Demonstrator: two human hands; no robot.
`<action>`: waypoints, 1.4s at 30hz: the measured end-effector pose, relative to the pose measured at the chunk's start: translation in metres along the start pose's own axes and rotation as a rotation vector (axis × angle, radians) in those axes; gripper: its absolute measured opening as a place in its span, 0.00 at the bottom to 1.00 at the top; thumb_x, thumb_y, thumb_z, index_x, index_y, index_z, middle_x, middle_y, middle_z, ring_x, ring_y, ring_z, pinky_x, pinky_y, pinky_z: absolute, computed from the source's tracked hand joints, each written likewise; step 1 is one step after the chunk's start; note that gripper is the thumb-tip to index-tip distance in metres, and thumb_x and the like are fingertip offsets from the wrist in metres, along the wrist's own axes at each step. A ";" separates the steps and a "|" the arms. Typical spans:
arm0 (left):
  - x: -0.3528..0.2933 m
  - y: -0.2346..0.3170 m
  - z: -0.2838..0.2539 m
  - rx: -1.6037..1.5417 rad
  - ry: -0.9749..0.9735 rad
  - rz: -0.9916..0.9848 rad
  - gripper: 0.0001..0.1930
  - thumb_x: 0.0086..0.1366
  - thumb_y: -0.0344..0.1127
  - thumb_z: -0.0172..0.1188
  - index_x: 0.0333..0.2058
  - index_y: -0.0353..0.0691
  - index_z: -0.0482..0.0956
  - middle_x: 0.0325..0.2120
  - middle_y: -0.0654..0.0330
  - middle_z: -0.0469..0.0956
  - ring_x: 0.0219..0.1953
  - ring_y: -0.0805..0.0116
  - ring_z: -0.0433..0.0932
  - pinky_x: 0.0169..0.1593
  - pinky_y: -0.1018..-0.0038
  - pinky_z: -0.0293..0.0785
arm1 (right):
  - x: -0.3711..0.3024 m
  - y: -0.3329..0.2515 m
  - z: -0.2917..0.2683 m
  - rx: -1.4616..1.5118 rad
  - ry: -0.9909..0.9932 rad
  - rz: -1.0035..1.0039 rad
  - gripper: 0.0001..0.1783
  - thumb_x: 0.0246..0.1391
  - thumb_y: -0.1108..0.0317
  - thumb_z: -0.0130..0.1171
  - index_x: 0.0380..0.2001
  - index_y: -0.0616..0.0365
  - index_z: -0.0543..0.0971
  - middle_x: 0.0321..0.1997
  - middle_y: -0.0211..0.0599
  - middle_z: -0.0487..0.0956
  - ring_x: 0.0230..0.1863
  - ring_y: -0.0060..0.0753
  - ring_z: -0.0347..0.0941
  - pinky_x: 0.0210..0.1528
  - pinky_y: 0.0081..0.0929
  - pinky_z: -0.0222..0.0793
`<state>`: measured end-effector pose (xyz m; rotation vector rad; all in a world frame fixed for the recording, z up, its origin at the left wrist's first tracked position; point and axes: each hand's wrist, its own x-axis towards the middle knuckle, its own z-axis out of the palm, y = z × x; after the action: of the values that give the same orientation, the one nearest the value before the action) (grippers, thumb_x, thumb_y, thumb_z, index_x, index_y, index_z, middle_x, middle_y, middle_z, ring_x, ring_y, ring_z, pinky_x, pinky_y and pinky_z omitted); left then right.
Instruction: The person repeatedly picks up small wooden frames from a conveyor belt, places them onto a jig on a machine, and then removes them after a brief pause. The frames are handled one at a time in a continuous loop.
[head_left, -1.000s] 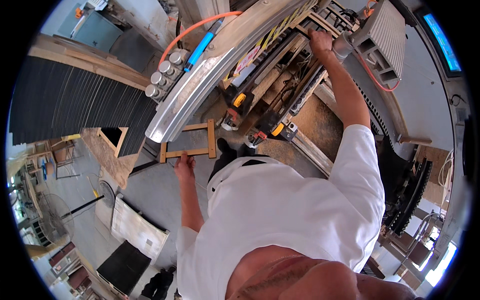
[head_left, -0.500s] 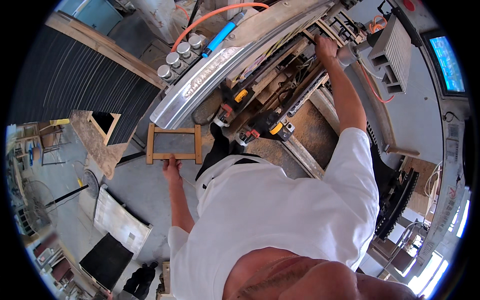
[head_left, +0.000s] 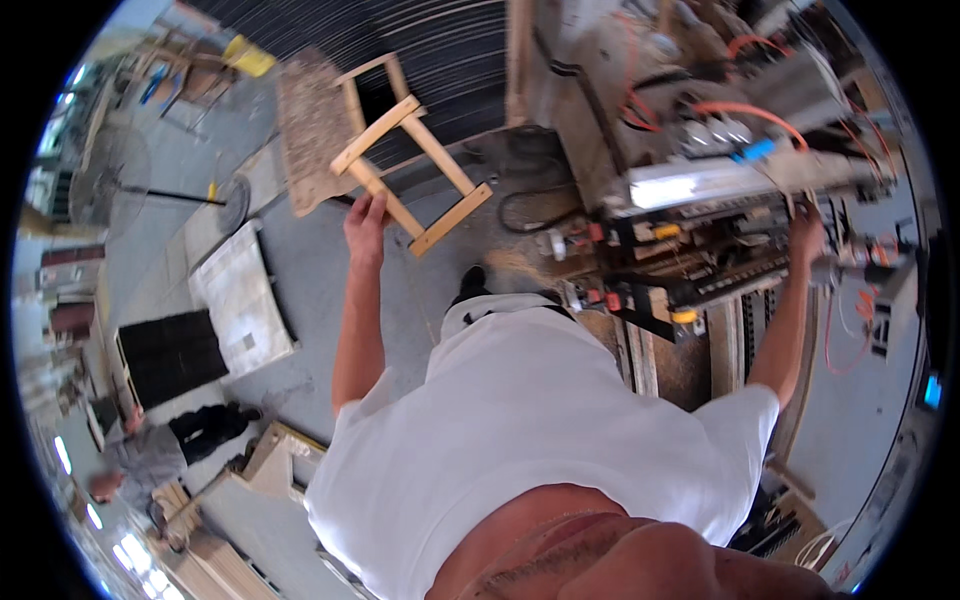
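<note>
My left hand (head_left: 366, 232) is closed on the lower rail of a small rectangular wooden frame (head_left: 452, 217), held tilted in the air to my left. Behind it, a second light wood frame (head_left: 372, 72) shows partly, by a speckled brown board (head_left: 306, 130) and a stack of black slats (head_left: 440, 50). At the right, my right hand (head_left: 806, 240) reaches to the far end of a long machine with metal rails (head_left: 735, 265). Its fingers are curled there; what they grip is too small and blurred to make out.
Red and yellow clamp-like parts (head_left: 610, 300) stand at the machine's near end. Orange hoses (head_left: 755, 110) run over it. On the floor at left lie a white sheet (head_left: 245, 300) and a black panel (head_left: 175, 358). Another person (head_left: 165, 450) is at the lower left.
My view has swung left. The wooden frame in my left hand, level before, is now tilted and lies across the view of the black stack. My right hand is still at the machine.
</note>
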<state>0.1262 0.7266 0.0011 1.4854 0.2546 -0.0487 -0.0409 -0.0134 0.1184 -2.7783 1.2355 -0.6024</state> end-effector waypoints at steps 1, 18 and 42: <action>0.020 0.010 -0.013 0.007 0.059 0.017 0.16 0.62 0.38 0.59 0.43 0.30 0.76 0.33 0.61 0.77 0.33 0.74 0.75 0.36 0.77 0.74 | -0.017 -0.017 -0.012 0.085 0.092 -0.074 0.17 0.55 0.58 0.53 0.46 0.50 0.78 0.41 0.46 0.80 0.44 0.45 0.76 0.44 0.35 0.70; 0.305 -0.008 -0.039 0.613 0.060 0.116 0.16 0.58 0.35 0.61 0.42 0.32 0.77 0.31 0.52 0.80 0.30 0.60 0.79 0.31 0.68 0.73 | -0.334 -0.199 -0.012 0.692 -0.097 0.207 0.11 0.54 0.74 0.58 0.42 0.64 0.78 0.38 0.33 0.80 0.40 0.21 0.74 0.45 0.18 0.67; 0.131 0.070 0.059 1.684 -0.569 0.681 0.25 0.55 0.46 0.64 0.46 0.34 0.76 0.44 0.46 0.75 0.47 0.47 0.72 0.52 0.54 0.66 | -0.466 -0.123 -0.456 -0.691 0.888 0.458 0.12 0.42 0.74 0.59 0.35 0.56 0.80 0.36 0.45 0.79 0.40 0.47 0.76 0.42 0.35 0.73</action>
<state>0.2750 0.6910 0.0477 3.0234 -1.0326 -0.1532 -0.4037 0.4607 0.4085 -2.4856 2.5558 -1.7253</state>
